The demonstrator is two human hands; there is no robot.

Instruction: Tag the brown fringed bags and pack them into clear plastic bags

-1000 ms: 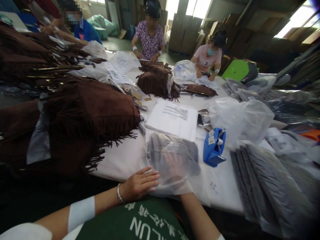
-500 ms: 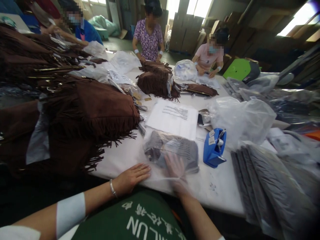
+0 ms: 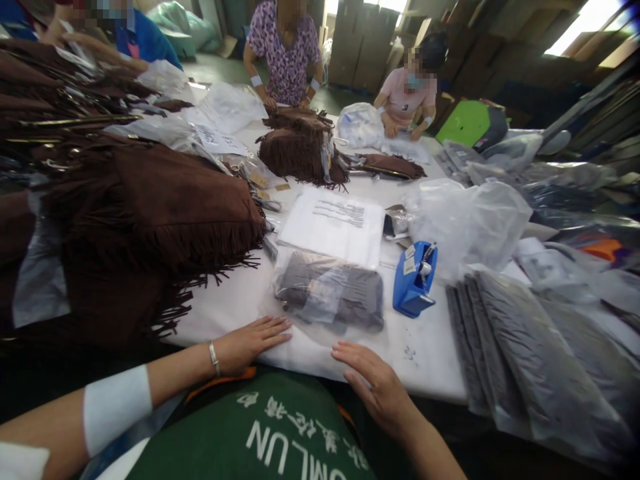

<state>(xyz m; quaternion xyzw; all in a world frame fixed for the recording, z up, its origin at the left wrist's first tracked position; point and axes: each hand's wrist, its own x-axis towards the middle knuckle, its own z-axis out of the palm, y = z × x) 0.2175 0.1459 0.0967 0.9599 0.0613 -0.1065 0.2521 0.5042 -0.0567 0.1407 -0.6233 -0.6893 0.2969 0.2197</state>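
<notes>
- White counter (image 3: 240, 313) fills the middle of a crowded workroom, with cardboard boxes stacked against the far wall.
- Nearest the camera, the left hand (image 3: 250, 341) lies flat on the counter's near edge, fingers stretched out and together, gripping nothing; its fingertips are at the near left edge of a clear plastic bag (image 3: 327, 293).
- The right hand (image 3: 373, 380) hovers palm down at the counter's near edge, fingers spread loosely and empty, just short of the bag's near edge.
- The bag lies flat on the counter between and just beyond both hands, with a folded grey garment (image 3: 330, 290) inside it.
- Just right of the bag stands a blue tape dispenser (image 3: 414, 280).
- Farther right, a stack of grey bagged garments (image 3: 525, 353) lies fanned over the counter's right side.
- Behind the bag rests a white sheet with printed lines (image 3: 334, 225), touching the bag's far edge.
- To the left, a heap of brown fringed bags (image 3: 150, 213) covers that side of the counter.
- Right of the sheet sits a crumpled clear plastic pile (image 3: 465, 217).
- At the far end, three other people work over another brown fringed bag (image 3: 300, 150) and more plastic.
</notes>
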